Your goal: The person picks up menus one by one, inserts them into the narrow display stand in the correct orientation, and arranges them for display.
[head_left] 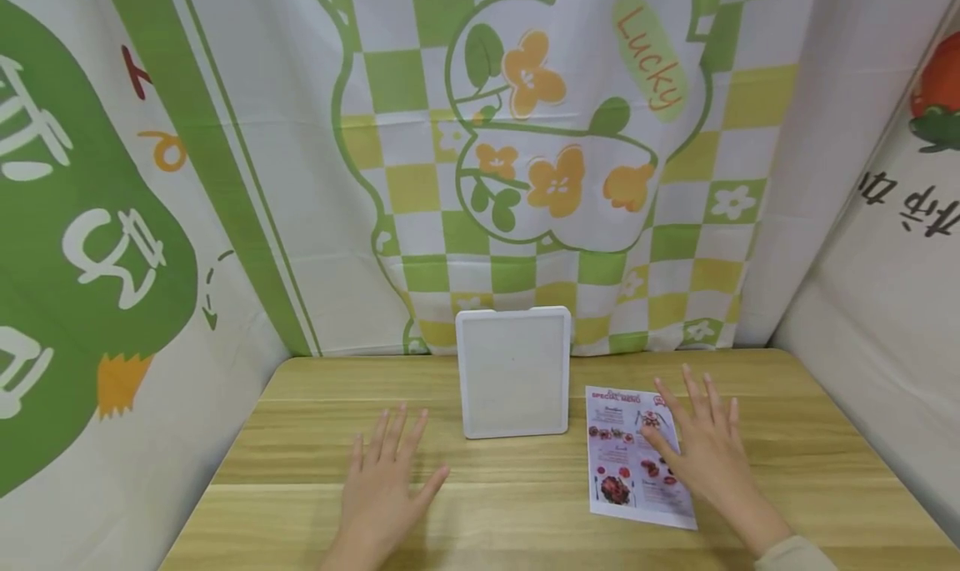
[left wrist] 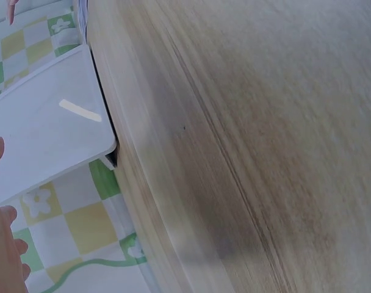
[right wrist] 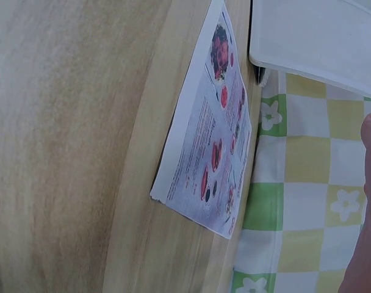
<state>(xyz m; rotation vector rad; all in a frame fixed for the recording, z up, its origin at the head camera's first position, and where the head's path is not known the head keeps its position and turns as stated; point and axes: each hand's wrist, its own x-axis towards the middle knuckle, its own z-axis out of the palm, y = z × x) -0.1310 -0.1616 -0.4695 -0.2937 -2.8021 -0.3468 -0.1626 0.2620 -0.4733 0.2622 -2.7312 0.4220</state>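
A white frame with a blank pale panel [head_left: 514,375] stands upright near the back of the wooden table, and shows at the left of the left wrist view. To its right a printed menu sheet [head_left: 615,446] lies on the wood, headed "SPECIAL MENU" with food pictures. My left hand [head_left: 382,488] is to the left of the frame, fingers spread and straight, holding nothing. My right hand [head_left: 708,450] has its fingers spread too and overlaps the menu's right edge in the head view. In the right wrist view the sheet lies apart from that hand [right wrist: 365,213].
The wooden table [head_left: 300,438] ends at a hanging cloth [head_left: 420,187] with a green and yellow checked print. White cloth panels with printed figures enclose the left and right sides [head_left: 892,321].
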